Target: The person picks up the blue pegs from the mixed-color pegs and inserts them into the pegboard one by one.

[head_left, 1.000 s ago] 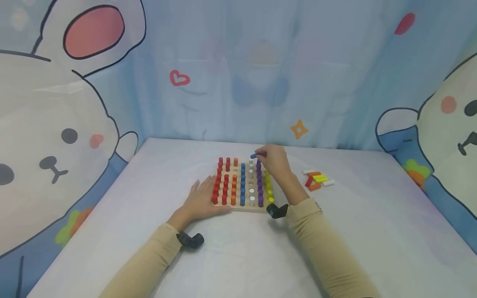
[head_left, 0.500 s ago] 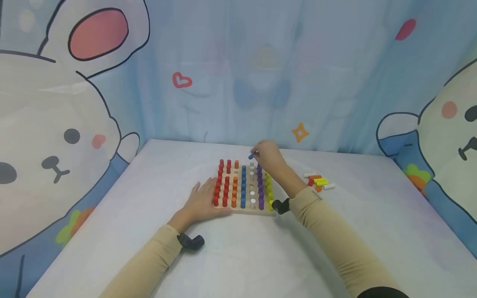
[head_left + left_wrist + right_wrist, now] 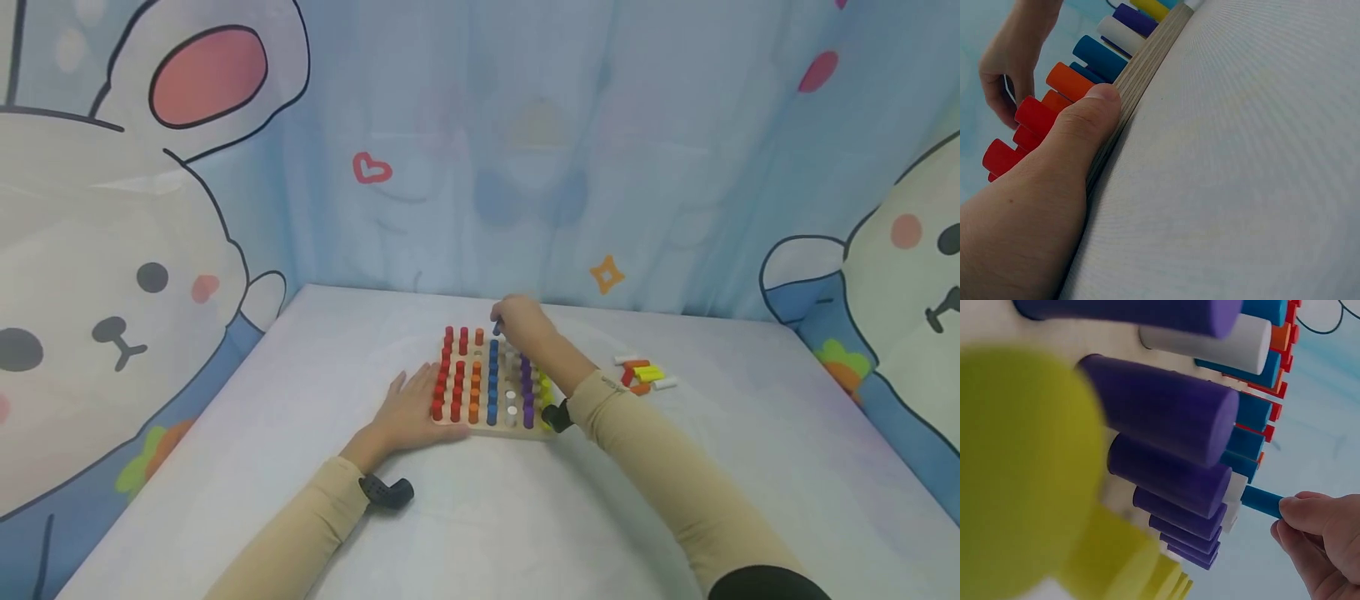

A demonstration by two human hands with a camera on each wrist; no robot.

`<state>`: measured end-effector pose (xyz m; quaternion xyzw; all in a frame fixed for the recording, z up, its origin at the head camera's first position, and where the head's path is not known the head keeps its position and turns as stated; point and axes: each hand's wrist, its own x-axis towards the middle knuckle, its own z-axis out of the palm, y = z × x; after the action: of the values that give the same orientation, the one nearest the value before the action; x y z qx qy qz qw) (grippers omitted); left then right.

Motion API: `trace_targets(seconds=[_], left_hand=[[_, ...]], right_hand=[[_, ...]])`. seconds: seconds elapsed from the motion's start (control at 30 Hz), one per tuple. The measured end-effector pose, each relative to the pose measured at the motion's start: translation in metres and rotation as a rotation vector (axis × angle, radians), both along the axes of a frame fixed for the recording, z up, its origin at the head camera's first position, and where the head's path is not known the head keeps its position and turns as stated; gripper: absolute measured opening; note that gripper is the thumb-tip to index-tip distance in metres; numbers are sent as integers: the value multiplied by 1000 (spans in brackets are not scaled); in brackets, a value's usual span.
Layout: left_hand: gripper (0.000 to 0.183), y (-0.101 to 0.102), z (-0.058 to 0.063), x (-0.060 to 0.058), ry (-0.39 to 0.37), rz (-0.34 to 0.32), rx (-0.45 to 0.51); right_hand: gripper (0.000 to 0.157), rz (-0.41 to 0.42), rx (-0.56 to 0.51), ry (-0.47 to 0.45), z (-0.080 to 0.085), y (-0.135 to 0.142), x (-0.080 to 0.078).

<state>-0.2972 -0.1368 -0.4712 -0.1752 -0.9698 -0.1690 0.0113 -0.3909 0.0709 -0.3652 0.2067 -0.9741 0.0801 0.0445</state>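
Note:
A wooden pegboard (image 3: 491, 431) stands on the table with rows of upright red, orange, blue, white, purple and yellow pegs. My left hand (image 3: 408, 410) rests against its front left corner, fingers extended along the left side. In the left wrist view, the thumb (image 3: 1094, 115) presses on the board's front edge. Over the far end of the blue row, my right hand (image 3: 525, 323) pinches a blue peg (image 3: 1261, 501) between thumb and fingers. In the head view that peg points downward; whether it touches the board cannot be told. The right forearm partly hides the purple and yellow rows.
Several loose pegs, white, orange, red and yellow, lie in a small pile (image 3: 647, 373) on the white tablecloth (image 3: 465, 517) right of the board. A blue curtain (image 3: 450, 225) with cartoon figures hangs behind and beside the table.
My right hand has moved left with the blue peg, to the far end of the blue row, and the peg has tipped from lying sideways to pointing downward. My left hand stays put.

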Motion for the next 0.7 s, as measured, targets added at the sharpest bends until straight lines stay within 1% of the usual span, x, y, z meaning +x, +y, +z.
trace_targets(seconds=[0.1,0.27,0.37,0.47,0.57,0.7], left_hand=[[118,-1,0,1,3,2,5],[118,-2,1,1,12,0,9],[118,-2,0,0,20,-1,11],[118,-2,-2,-1,21,-6,8],[118,-1,-3,0,15,-11,13],[118,-1,-2,0,12,-8,16]], right_hand=[[21,13,-14,-27,-3,-3,-4],[20,31,18,-37,-2,-9,-7],[19,20,49,-43,-1,-13,-7],[20,-3,73,-70,0,-15,-4],[23,-3,105,-82,0,-16,-2],[25,-7,118,-90,-3,-17,-6]])
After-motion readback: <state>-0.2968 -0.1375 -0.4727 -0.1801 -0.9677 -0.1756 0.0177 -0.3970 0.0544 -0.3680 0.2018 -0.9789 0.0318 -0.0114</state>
